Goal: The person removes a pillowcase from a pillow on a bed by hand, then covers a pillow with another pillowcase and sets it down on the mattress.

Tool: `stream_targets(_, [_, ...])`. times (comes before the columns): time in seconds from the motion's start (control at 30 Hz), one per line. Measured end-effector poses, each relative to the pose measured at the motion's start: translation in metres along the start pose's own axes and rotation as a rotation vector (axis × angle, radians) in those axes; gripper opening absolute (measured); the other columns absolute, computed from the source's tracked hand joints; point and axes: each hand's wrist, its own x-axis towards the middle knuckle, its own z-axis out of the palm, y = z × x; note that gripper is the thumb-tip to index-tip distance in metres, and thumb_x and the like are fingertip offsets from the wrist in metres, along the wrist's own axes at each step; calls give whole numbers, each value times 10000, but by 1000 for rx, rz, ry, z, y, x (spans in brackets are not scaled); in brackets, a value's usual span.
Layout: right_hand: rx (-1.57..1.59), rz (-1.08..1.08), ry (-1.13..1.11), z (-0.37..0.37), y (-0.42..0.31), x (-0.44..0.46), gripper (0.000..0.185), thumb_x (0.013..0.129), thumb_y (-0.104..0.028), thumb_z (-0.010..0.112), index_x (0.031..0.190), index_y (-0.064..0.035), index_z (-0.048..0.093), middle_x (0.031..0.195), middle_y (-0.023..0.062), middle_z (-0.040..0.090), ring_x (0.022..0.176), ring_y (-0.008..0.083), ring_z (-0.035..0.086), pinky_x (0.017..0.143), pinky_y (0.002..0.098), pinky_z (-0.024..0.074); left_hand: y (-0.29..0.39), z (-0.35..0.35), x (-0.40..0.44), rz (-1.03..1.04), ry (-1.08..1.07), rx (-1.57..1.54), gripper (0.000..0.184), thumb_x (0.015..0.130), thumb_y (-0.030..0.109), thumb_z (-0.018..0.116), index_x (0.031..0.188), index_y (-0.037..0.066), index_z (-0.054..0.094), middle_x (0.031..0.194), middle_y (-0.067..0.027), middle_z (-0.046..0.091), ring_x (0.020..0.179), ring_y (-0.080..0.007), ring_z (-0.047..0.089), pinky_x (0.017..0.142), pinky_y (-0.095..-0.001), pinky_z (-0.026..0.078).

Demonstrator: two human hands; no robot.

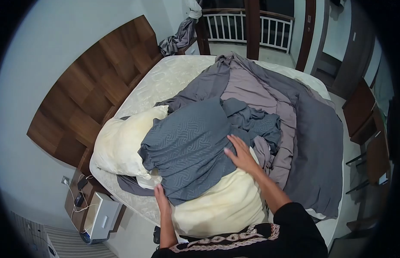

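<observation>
A pillow-shaped piece of dark blue-grey patterned fabric point(189, 137) lies in front of me, over a yellowed cream pillow point(217, 206) close to my body. My right hand point(243, 155) rests on the fabric's right side, thumb and fingers apart. At its lower left edge is my left hand point(162, 199), fingers stretched out alongside the cloth; whether it presses on it I cannot tell. Another stained cream pillow point(124, 144) lies by the headboard, touching the fabric. Crumpled cloth of the same blue-grey point(256, 120) spreads to the right.
A grey and mauve comforter point(318, 146) is bunched over the right of the bare mattress point(178, 71). The wooden headboard point(96, 90) stands left. A bedside table with an open white drawer point(103, 217) holds cables at lower left. Wooden chairs point(374, 159) stand at right.
</observation>
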Motion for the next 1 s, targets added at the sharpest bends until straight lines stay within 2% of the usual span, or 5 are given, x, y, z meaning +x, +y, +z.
stream_targets(0.3, [-299,-187,-429,-14,-78,-83,1274,623,-777,667,1531,-91,93,1537,323,-48,1410,521,-91,1072,686,0,-15,-21,-7,-672,-491,-277,508,998,348,431,1394,32,399,1386,-123,486,1300,-241,445,1069,-366,369])
stream_targets(0.47, [-327,-261,-293,17,-91,-76,1330,609,-797,656,1520,-39,53,1490,403,-3,1394,552,-87,1060,698,-9,71,3,-11,-328,-683,-484,458,963,219,530,1343,-14,426,1270,-144,573,1123,-227,589,970,-370,466])
stream_targets(0.77, [205,-326,200,38,-126,-9,1173,692,-295,800,1517,-37,8,1493,304,172,1392,493,131,1125,542,163,261,53,-6,296,-631,-570,405,937,111,531,1297,-55,452,1214,-106,593,1097,-184,569,968,-325,430])
stream_targets(0.9, [871,-149,36,86,-98,9,908,844,-294,659,1503,-12,100,1538,202,185,1411,331,222,1153,403,217,357,88,-26,904,-736,374,184,944,145,553,1023,-13,502,732,-174,645,652,-336,636,599,-386,495])
stream_targets(1.0, [1074,14,-197,143,-27,-7,804,901,-376,587,1496,-38,163,1527,149,248,1389,287,274,1140,402,255,352,138,-33,1189,-795,497,211,904,168,583,905,-9,468,602,-199,586,555,-406,590,506,-479,454])
